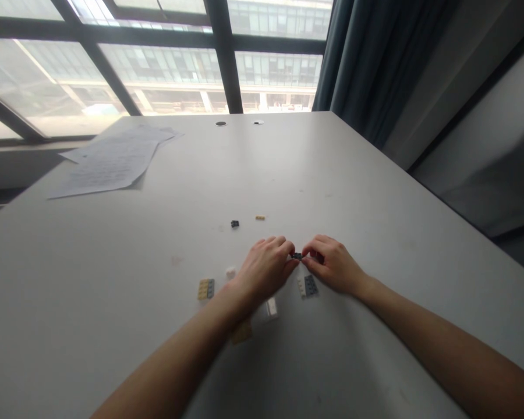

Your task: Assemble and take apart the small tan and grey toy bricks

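Observation:
Between my two hands is a small black toy brick [297, 256]. My left hand [268, 259] pinches its left end, and my right hand [329, 262] pinches its right end. Just below them on the table lie a white and dark grey studded piece [308, 286] and a white block [271, 307]. Left of my left wrist are a tan and grey studded piece [206, 289] and a little white piece [230, 272]. A tan piece [241, 333] is partly hidden by my left forearm. Farther off sit another black piece [234, 223] and a thin tan piece [260, 217].
The white table [367, 192] reaches to the window [170, 75]. Printed papers [113, 160] lie at the far left, and two round inserts [220, 123] are set near the back edge. A dark curtain [362, 64] hangs at the back right.

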A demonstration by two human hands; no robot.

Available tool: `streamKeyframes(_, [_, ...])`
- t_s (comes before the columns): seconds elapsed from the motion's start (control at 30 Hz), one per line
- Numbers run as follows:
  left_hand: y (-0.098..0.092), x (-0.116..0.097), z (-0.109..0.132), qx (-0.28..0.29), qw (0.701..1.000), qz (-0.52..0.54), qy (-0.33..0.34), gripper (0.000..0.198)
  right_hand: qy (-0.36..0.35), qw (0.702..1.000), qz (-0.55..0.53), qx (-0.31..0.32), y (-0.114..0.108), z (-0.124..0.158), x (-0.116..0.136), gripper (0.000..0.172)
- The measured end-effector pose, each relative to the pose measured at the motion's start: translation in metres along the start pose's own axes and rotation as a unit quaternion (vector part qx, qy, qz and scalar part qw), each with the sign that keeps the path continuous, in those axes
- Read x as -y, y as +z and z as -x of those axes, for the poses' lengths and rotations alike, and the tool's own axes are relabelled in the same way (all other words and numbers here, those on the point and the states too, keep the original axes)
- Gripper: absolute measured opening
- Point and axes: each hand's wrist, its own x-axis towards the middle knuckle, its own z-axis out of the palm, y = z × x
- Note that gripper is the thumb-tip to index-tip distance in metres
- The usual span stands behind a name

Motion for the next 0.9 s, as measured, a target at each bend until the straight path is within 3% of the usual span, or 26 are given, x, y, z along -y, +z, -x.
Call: streamKeyframes(0.9, [-0.0093, 0.0051, -0.0033, 0.029, 0.999, 0.041, -0.004, 0.013, 0.007, 1.000, 0.002, 0.004, 0.0002, -0.0004, 0.0002, 0.006])
